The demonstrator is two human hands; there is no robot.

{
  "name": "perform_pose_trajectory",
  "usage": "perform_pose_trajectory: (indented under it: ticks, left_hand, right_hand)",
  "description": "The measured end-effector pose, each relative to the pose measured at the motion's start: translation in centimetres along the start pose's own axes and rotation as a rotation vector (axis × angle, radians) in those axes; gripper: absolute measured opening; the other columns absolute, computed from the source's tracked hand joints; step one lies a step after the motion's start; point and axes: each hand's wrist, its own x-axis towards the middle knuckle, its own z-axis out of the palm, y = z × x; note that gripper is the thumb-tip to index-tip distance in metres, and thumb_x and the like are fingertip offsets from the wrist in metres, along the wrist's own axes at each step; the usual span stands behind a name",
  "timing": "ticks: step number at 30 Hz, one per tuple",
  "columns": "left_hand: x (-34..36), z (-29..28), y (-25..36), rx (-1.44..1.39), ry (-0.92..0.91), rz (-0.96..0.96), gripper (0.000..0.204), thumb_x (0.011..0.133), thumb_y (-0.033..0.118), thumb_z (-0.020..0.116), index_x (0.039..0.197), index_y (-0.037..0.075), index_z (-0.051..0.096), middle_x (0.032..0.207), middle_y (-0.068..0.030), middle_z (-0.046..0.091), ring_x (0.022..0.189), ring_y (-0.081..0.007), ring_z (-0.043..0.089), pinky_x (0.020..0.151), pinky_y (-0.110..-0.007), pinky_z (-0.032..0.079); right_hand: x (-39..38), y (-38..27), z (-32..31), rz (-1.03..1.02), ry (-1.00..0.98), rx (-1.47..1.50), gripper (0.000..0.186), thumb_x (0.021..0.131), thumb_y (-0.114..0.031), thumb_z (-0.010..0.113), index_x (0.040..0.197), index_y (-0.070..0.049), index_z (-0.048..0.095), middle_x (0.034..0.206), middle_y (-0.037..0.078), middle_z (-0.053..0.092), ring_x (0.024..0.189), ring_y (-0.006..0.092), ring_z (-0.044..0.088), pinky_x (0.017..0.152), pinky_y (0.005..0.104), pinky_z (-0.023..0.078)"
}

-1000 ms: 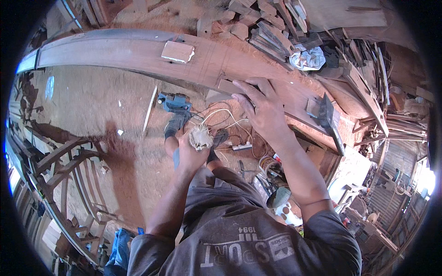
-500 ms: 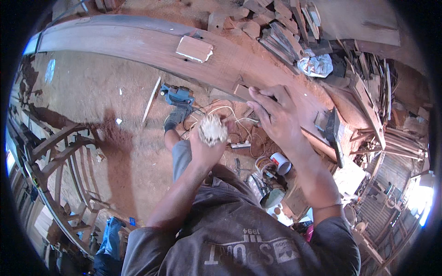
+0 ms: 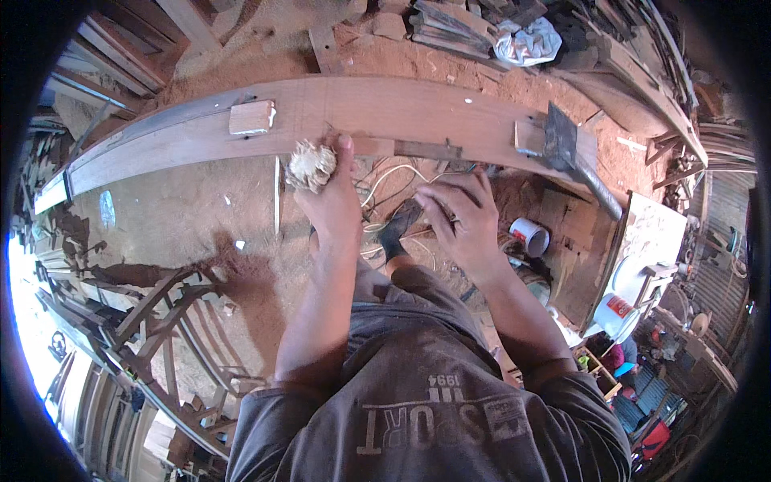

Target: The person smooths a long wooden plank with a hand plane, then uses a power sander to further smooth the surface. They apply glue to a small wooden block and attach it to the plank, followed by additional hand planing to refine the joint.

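Note:
In my left hand [image 3: 333,201] is a pale, bristly round bundle [image 3: 312,166], its frayed end facing up; my fingers are wrapped round it, near the front edge of the long wooden plank [image 3: 361,104]. My right hand [image 3: 462,213] hovers in front of the plank, its fingers loosely bent and apart, with nothing visible between them. A small wood block with white edges [image 3: 250,118] lies on the plank at the left. At its right end rest another small block [image 3: 528,136] and a tool with a broad dark head [image 3: 560,136], its handle slanting past the front edge.
Cables [image 3: 397,170] trail over the dusty floor below the plank. A white tub [image 3: 530,234] sits to the right, beside a wooden box. Curved wooden frames [image 3: 152,317] stand at the left. Stacked offcuts and a crumpled silvery bag [image 3: 526,42] lie beyond the plank.
My left hand has carried the bristly bundle leftward and up to the plank's edge. My right hand has dropped lower, away from the plank. The view has turned, and the plank appears more level.

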Motion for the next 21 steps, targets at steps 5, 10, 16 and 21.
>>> perform_pose_trajectory:
  ticks: [5,10,16,21]
  left_hand:
    - [0.3,-0.5,-0.2,0.047,0.007,-0.010,0.020,0.095,0.016,0.085,0.109,0.007,0.073,0.088,0.0010,0.068,0.069,-0.0053,0.056,0.057,-0.023,0.041]
    - [0.0,-0.2,0.5,0.060,-0.012,0.003,0.023,0.094,0.015,0.085,0.112,0.010,0.071,0.084,0.0010,0.067,0.062,-0.0040,0.053,0.048,-0.021,0.035]
    - [0.1,-0.2,-0.1,0.034,0.031,0.058,0.021,0.094,0.017,0.085,0.106,0.002,0.077,0.080,-0.0028,0.069,0.058,-0.0061,0.050,0.051,-0.026,0.035]
    - [0.2,-0.7,-0.7,0.013,-0.048,0.064,0.020,0.093,0.019,0.086,0.104,0.004,0.077,0.082,-0.0027,0.069,0.059,-0.0061,0.049,0.050,-0.025,0.034]
  right_hand:
    - [-2.5,1.9,-1.3,-0.059,-0.107,0.029,0.022,0.083,-0.008,0.088,0.103,-0.010,0.080,0.099,0.006,0.071,0.093,0.0282,0.066,0.088,0.0438,0.052]
    - [-0.5,4.1,-1.0,-0.185,0.069,-0.050,0.020,0.088,-0.011,0.085,0.107,-0.011,0.080,0.098,0.005,0.074,0.091,0.0259,0.067,0.088,0.0407,0.051]
    - [1.1,5.1,0.0,-0.226,0.217,-0.129,0.019,0.092,-0.014,0.082,0.111,-0.013,0.080,0.102,0.006,0.076,0.098,0.0277,0.069,0.087,0.0423,0.055]
    - [0.3,5.1,0.3,-0.243,0.163,-0.275,0.020,0.094,-0.020,0.081,0.112,-0.013,0.083,0.111,0.006,0.078,0.110,0.0316,0.069,0.097,0.0433,0.054]
